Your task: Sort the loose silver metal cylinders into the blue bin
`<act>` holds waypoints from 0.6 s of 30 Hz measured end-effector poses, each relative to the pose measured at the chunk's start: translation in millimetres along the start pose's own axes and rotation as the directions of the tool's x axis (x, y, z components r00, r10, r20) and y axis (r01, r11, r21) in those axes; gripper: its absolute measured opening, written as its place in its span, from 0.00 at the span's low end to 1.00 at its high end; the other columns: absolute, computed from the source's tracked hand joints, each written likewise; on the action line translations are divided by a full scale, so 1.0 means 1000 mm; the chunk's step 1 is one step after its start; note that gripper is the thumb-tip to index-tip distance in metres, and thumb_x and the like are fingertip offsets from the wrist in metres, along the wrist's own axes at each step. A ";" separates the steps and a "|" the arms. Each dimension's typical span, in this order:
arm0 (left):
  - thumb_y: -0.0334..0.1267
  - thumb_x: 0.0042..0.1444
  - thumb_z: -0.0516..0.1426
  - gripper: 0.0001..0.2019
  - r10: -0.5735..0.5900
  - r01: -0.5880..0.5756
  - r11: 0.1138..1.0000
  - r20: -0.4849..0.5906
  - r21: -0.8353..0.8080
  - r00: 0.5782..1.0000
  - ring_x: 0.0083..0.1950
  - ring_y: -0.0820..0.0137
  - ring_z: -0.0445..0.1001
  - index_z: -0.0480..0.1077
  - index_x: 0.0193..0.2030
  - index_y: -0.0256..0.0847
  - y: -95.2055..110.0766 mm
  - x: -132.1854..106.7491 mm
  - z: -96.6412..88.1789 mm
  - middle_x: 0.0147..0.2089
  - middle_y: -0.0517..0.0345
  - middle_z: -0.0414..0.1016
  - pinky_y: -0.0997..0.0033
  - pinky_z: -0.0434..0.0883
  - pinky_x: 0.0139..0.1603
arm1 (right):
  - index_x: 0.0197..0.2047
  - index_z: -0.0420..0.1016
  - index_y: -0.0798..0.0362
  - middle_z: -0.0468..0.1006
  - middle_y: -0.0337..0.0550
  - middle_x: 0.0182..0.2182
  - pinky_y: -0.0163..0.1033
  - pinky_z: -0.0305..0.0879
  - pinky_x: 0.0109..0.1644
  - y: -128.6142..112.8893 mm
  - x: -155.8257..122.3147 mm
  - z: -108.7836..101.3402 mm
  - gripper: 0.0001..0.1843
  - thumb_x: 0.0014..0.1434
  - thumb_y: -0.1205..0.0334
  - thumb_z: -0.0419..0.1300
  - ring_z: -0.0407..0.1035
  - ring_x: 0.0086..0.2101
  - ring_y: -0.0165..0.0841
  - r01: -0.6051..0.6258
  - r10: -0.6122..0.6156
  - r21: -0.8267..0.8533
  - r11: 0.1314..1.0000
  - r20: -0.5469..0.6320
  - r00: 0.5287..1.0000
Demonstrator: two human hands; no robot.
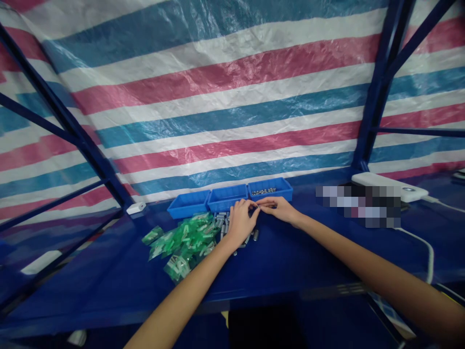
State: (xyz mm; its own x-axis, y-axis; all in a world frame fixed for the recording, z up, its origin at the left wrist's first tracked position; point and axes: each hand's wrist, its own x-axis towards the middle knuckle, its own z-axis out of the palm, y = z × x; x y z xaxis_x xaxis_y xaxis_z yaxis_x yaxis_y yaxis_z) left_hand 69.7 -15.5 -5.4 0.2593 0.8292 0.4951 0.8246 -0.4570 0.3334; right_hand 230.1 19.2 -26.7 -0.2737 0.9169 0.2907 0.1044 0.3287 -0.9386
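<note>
While my left hand [242, 223] reaches in from the near side, its fingertips meet those of my right hand [279, 210] just in front of the far row of trays. The fingers of each are drawn together there, but whatever may be between them is too small to make out, so I cannot tell whether either is clamped on anything.

Metal cylinders [221, 224] lie loose on the blue surface [283, 271], under and around my left hand, partly hidden by it. Left of them, and touching some, spreads a heap of green plastic packets [189, 235]. Behind stand the left blue tray [187, 212], the middle blue tray [220, 205] and the right blue tray [287, 194], which holds small shiny metal pieces [264, 192]. A white block [136, 208] sits far left; a white power bank [388, 186] lies far right, with a white cable [430, 257] trailing nearer.
</note>
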 end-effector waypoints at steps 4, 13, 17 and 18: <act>0.41 0.60 0.50 0.09 0.001 -0.004 0.999 -0.058 -0.048 0.998 0.44 0.67 0.67 0.70 0.39 0.43 0.003 0.002 -0.003 0.38 0.57 0.71 0.66 0.59 0.44 | 0.42 0.77 0.53 0.80 0.44 0.36 0.37 0.68 0.39 -0.008 -0.005 0.005 0.17 0.47 0.60 0.64 0.73 0.35 0.32 -0.111 0.113 0.092 0.990 -0.020 0.993; 0.41 0.59 0.50 0.08 0.008 -0.025 0.989 -0.120 -0.143 0.993 0.42 0.69 0.68 0.68 0.37 0.41 0.002 0.004 -0.003 0.37 0.58 0.70 0.69 0.61 0.43 | 0.50 0.73 0.47 0.77 0.43 0.44 0.30 0.65 0.33 -0.021 -0.013 0.008 0.22 0.50 0.59 0.63 0.71 0.34 0.28 -0.191 0.186 0.204 0.960 0.045 0.982; 0.41 0.59 0.50 0.08 -0.011 -0.018 0.980 -0.142 -0.200 0.990 0.41 0.69 0.68 0.68 0.37 0.41 0.003 0.004 -0.003 0.36 0.58 0.70 0.69 0.62 0.42 | 0.50 0.73 0.45 0.77 0.42 0.45 0.30 0.65 0.33 -0.022 -0.013 0.009 0.20 0.51 0.58 0.63 0.71 0.37 0.29 -0.197 0.183 0.260 0.945 0.079 0.980; 0.41 0.59 0.50 0.08 -0.014 -0.017 0.977 -0.147 -0.213 0.989 0.41 0.69 0.68 0.67 0.37 0.41 0.004 0.004 -0.004 0.36 0.58 0.70 0.69 0.62 0.42 | 0.50 0.73 0.45 0.76 0.42 0.45 0.30 0.64 0.33 -0.022 -0.013 0.009 0.20 0.51 0.58 0.63 0.71 0.37 0.29 -0.197 0.181 0.274 0.941 0.082 0.980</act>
State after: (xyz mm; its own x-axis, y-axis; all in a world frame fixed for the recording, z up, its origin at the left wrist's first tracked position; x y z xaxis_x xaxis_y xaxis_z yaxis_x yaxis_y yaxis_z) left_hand 72.0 -15.0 0.6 0.1709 0.7796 0.6026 0.6942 -0.5293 0.4878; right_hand 222.4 -1.7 -11.2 -0.3275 0.9396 0.0994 -0.1098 0.0667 -0.9917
